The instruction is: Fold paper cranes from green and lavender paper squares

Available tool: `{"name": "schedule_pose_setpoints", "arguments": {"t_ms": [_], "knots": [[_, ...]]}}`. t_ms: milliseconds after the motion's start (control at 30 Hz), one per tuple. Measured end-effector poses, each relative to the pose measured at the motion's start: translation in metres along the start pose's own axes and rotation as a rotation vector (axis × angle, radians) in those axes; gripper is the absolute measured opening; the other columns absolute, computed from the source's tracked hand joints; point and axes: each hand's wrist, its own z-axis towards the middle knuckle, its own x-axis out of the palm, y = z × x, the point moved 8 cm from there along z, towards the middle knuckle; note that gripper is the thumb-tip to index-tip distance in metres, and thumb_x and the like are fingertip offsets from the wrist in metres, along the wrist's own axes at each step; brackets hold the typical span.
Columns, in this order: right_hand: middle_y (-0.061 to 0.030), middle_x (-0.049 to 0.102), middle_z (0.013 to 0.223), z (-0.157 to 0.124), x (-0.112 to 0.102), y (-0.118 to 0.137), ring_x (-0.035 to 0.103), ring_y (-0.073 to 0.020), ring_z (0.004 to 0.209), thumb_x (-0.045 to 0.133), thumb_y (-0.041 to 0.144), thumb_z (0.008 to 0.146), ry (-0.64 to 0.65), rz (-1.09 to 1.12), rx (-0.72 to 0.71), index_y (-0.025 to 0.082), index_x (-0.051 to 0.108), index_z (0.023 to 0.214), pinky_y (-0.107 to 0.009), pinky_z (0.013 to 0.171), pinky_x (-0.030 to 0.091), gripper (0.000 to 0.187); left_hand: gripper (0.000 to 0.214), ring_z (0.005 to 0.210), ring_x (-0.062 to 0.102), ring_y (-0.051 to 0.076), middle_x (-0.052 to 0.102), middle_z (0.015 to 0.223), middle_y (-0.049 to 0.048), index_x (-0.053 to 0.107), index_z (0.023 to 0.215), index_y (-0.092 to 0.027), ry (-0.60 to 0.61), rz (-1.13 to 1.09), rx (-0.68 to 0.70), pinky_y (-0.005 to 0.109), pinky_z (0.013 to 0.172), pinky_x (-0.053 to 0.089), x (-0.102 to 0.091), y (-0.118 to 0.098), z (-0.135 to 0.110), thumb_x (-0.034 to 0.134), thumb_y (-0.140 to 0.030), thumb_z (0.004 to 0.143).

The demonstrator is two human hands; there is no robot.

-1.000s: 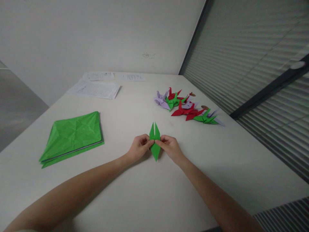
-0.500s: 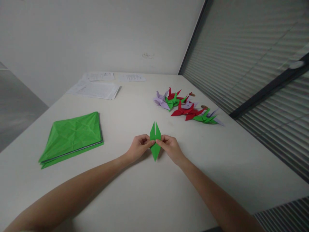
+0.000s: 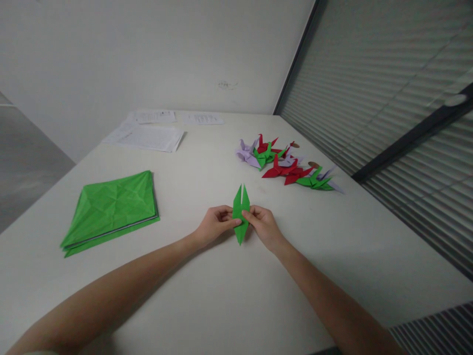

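Observation:
Between my two hands is a green folded origami paper (image 3: 241, 201), a narrow diamond with a slit running down from its top end. My left hand (image 3: 218, 223) pinches its left edge, thumb on the front face. From the other side my right hand (image 3: 264, 223) grips the right edge, its thumb lying across the middle of the paper. The fingers behind the paper are mostly hidden. Beyond my right hand lies a group of folded paper cranes in red (image 3: 283, 170), green (image 3: 316, 180) and lilac (image 3: 248, 153).
A stack of green paper sheets (image 3: 116, 204) lies on the white table (image 3: 207, 305) at left. Printed papers (image 3: 148, 138) are spread at the far left, near the wall. Window blinds (image 3: 388, 98) run along the right side. Two small brown round things (image 3: 313, 164) are by the cranes.
The green folded paper has shifted slightly right and turned a little. My left thumb has slid lower on it, while my right thumb sits a bit higher.

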Motion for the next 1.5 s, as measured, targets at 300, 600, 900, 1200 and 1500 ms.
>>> {"name": "schedule_pose_setpoints", "arguments": {"t_ms": [300, 600, 900, 1200, 1500], "knots": [[0.0017, 0.063, 0.062, 0.000, 0.003, -0.011, 0.058, -0.0134, 0.056, 0.082, 0.048, 0.060, 0.041, 0.105, 0.085, 0.019, 0.058, 0.066, -0.028, 0.057, 0.048, 0.038, 0.053, 0.049, 0.059, 0.011, 0.059, 0.053, -0.0060, 0.057, 0.099, -0.014, -0.010, 0.052, 0.029, 0.022, 0.051, 0.047, -0.001, 0.001, -0.001, 0.085, -0.038, 0.062], [0.0030, 0.060, 0.062, -0.001, 0.002, -0.003, 0.053, -0.0121, 0.058, 0.083, 0.050, 0.058, -0.065, 0.235, 0.019, 0.020, 0.053, 0.060, -0.027, 0.059, 0.045, 0.042, 0.043, 0.059, 0.059, 0.011, 0.066, 0.066, 0.0039, 0.063, 0.074, -0.010, 0.185, 0.174, -0.074, 0.023, 0.057, 0.046, 0.013, 0.008, -0.009, 0.076, -0.051, 0.070], [-0.0005, 0.065, 0.070, 0.000, 0.006, -0.004, 0.057, -0.0139, 0.063, 0.085, 0.050, 0.054, -0.040, 0.282, 0.101, 0.018, 0.064, 0.074, -0.028, 0.062, 0.048, 0.043, 0.042, 0.050, 0.058, 0.011, 0.065, 0.060, 0.0037, 0.058, 0.069, -0.013, 0.209, 0.261, -0.096, 0.021, 0.048, 0.043, 0.013, 0.014, -0.012, 0.071, -0.052, 0.075], [0.0011, 0.064, 0.064, -0.001, 0.001, -0.005, 0.054, -0.0114, 0.056, 0.083, 0.045, 0.059, -0.038, 0.157, 0.065, 0.016, 0.065, 0.069, -0.026, 0.056, 0.044, 0.036, 0.045, 0.049, 0.052, 0.009, 0.060, 0.057, 0.0020, 0.053, 0.061, -0.014, 0.261, 0.317, -0.075, 0.020, 0.046, 0.038, 0.019, 0.009, -0.019, 0.067, -0.054, 0.078], [-0.0011, 0.067, 0.063, -0.005, 0.014, -0.010, 0.057, -0.0127, 0.054, 0.082, 0.050, 0.059, 0.112, 0.130, 0.145, 0.016, 0.069, 0.069, -0.027, 0.054, 0.048, 0.037, 0.052, 0.052, 0.048, 0.010, 0.053, 0.054, -0.0010, 0.059, 0.062, -0.013, 0.093, 0.297, 0.046, 0.022, 0.051, 0.039, 0.011, -0.006, -0.011, 0.063, -0.063, 0.076]]}}
